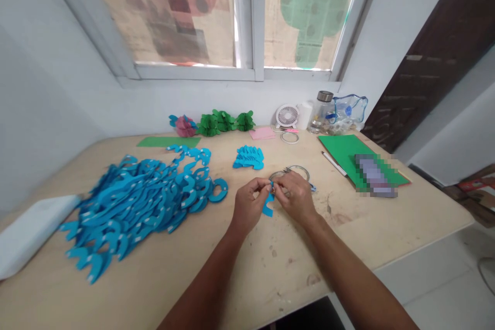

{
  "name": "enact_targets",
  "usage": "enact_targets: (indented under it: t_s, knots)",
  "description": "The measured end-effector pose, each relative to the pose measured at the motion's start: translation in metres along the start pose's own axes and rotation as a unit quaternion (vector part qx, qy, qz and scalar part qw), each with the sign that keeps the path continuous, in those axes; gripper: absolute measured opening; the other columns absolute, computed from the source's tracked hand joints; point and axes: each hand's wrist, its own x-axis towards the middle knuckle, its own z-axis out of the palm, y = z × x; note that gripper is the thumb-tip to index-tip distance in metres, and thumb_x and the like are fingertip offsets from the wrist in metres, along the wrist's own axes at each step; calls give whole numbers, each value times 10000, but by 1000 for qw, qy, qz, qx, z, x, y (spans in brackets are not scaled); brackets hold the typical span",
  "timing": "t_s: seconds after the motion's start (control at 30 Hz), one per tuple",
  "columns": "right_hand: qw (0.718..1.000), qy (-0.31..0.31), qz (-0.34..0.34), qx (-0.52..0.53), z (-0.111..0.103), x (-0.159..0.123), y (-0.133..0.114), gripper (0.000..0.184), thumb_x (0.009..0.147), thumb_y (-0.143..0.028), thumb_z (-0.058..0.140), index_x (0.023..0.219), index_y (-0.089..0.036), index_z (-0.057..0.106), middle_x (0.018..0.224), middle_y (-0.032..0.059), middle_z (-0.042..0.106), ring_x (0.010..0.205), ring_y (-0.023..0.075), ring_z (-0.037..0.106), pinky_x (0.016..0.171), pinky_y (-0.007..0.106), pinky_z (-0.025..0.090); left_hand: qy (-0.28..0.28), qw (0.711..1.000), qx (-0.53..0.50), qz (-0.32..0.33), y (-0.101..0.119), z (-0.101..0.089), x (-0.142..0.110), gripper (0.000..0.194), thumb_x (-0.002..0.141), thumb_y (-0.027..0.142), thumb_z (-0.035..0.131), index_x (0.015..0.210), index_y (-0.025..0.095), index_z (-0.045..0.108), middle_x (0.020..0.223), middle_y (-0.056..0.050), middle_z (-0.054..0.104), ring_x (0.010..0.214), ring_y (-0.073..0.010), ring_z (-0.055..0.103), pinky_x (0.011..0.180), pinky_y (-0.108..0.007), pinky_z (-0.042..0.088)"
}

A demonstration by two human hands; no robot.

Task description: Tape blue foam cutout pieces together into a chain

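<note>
Both my hands meet over the middle of the table, pinching one small blue paper cutout (pixel 268 208) between the fingertips. My left hand (pixel 250 202) holds it from the left, its fingers closed. From the other side my right hand (pixel 296 195) grips the top of the same piece with thumb and fingers. Part of the cutout hangs below the fingertips; its upper part is mostly hidden. Just behind the right hand lie metal rings (pixel 300 169), partly covered by it. A small stack of folded blue paper pieces (pixel 248 158) sits beyond my hands.
A large heap of blue paper cutouts (pixel 143 201) with white patches spreads over the left side. Green card (pixel 336 148), a pen (pixel 334 163) and a blurred phone (pixel 374 175) lie right. Against the wall stand green paper ornaments (pixel 224 121), a fan (pixel 287 115) and a bottle (pixel 322 112).
</note>
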Motion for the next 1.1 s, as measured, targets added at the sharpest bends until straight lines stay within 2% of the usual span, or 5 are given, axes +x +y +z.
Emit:
enact_targets:
  t_s: [0.17,0.37,0.6,0.87,1.1]
  knots:
    - [999,23,3,-33,2,-1,-2,168,792,-143,476,649,-200,542,625,36,580,648,173,496,634,303,378,-1,1000,-15,-10,0,1,0,96,706,233,598,657,179,661,656,-7,651,639,-144,569,646,-257,461]
    - [996,28,70,54,4,-1,-4,135,759,-136,491,643,-197,521,615,14,563,614,146,490,605,272,389,-26,986,-131,-96,-6,3,1,109,686,265,640,710,159,651,650,-2,643,623,-134,582,615,-254,479]
    - [983,5,127,129,4,-1,-1,104,748,-178,511,651,-183,548,620,3,572,588,123,494,572,241,397,-37,981,-148,-116,-6,2,3,135,670,274,656,709,145,651,662,-2,645,643,-128,588,635,-247,488]
    - [987,5,116,115,3,-1,0,102,748,-167,507,652,-183,538,622,5,563,584,121,492,571,236,391,-48,980,-144,-129,-3,1,3,108,686,256,638,704,150,641,668,7,636,663,-119,576,645,-229,466]
    - [998,19,45,42,-1,1,0,130,755,-128,495,643,-189,521,604,6,545,611,136,483,606,257,375,-50,978,-148,-136,0,0,3,105,666,254,638,689,151,638,680,-1,642,662,-125,572,651,-240,464]
